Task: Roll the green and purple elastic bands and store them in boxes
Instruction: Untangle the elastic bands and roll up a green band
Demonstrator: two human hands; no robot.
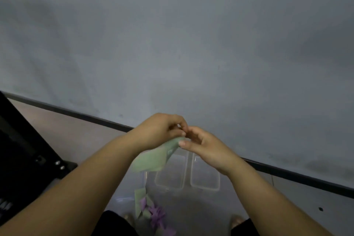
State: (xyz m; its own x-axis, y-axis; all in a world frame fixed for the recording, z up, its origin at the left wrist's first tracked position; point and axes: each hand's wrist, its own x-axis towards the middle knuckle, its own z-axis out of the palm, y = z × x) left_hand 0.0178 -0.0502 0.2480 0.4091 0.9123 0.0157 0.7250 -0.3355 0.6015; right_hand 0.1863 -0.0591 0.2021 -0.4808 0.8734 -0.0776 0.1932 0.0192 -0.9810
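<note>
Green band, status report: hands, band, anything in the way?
Left hand and right hand both pinch green band at top end, midair. Band unrolled, hanging above two clear boxes. Spare bands heaped on floor; nothing blocking boxes.

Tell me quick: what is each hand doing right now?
The left hand grips the top end of the green band.
The right hand appears to pinch that same end, thumb on it.

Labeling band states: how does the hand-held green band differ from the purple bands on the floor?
The green band is lifted, pinched at its top by the left hand and right hand; the purple bands lie untouched on the floor. The green band hangs as one flat strip; the purple bands sit crumpled in a heap. Neither is boxed.
</note>
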